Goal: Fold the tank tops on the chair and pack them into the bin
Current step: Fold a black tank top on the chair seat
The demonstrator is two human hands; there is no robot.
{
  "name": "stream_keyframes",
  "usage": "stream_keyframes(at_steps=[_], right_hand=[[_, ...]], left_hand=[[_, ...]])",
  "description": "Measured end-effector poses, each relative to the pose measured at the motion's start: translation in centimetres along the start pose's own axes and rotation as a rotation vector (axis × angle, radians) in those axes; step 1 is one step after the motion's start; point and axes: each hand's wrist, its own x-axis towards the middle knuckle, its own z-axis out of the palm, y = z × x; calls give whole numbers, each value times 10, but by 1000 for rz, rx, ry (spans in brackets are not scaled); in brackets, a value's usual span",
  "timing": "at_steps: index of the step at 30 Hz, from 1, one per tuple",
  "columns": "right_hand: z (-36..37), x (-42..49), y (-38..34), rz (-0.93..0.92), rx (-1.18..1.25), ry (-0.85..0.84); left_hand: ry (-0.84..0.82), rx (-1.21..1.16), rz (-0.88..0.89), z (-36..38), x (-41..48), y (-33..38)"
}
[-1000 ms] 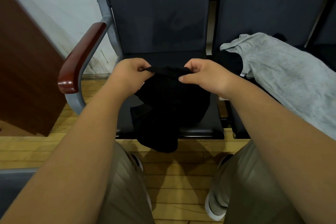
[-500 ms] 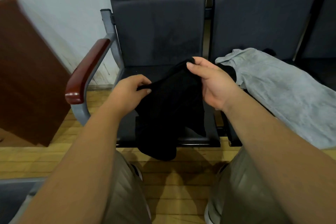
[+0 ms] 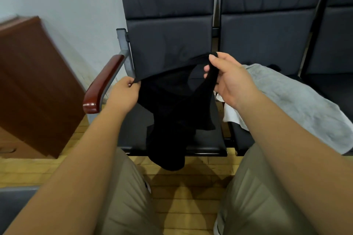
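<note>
Zero tops are looking folded: left hand (image 3: 124, 93) and right hand (image 3: 227, 80), held apart, are pinching the black tank top (image 3: 172, 116) over the chair (image 3: 168, 40), grey top (image 3: 298, 105) lying alongside.

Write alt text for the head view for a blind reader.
The left hand and right hand hold a black tank top stretched above a dark chair seat. A grey top lies on the next seat.

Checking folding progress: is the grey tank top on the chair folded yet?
No, the grey tank top lies spread out loose and rumpled across the right-hand chair seat.
</note>
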Motion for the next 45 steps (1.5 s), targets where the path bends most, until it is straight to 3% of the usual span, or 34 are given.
stream_keyframes(at_steps=[4,9,15,19,23,27,34,39,45], right_hand=[[14,-3,-22,-13,32,-46],[32,-10,-49,48,113,-103],[51,-30,-81,26,149,-127],[57,-41,-105,13,266,-216],[68,-50,-131,-56,320,-242],[80,-54,-158,-278,131,-135],[98,-68,-207,-708,-759,205],[109,-63,-235,-842,-934,327],[125,-49,-256,-864,-1026,265]], left_hand=[[-116,-190,-170,-18,-7,36],[-90,-235,-83,-46,-6,73],[-190,-710,-74,-85,-12,117],[-256,-864,8,-114,-35,145],[-184,-708,196,-140,-54,165],[-14,-421,360,-161,-62,178],[256,-182,564,-198,-72,211],[358,-164,583,-215,-67,232],[471,13,533,-221,-52,254]])
